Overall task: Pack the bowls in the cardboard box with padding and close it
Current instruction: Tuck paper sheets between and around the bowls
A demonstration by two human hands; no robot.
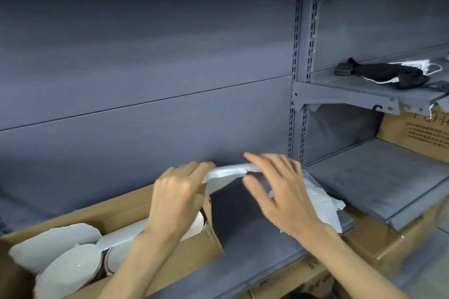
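Observation:
An open cardboard box point(126, 206) lies on the grey shelf at the lower left. White bowls point(70, 272) with dark rims sit inside it, with white foam padding point(51, 238) over and between them. My left hand point(177, 196) is above the box's right end and grips one end of a white padding sheet point(226, 172). My right hand point(277, 189) holds the same sheet further right, thumb under and fingers spread over it. More white padding point(323, 204) lies on the shelf behind my right hand.
The grey shelf point(245, 245) runs under both arms, with a grey back panel behind. To the right, a slotted upright point(297, 104) carries more shelves; one holds a black item with a white cable point(388, 74). Other cardboard boxes point(418, 133) stand at the right and below.

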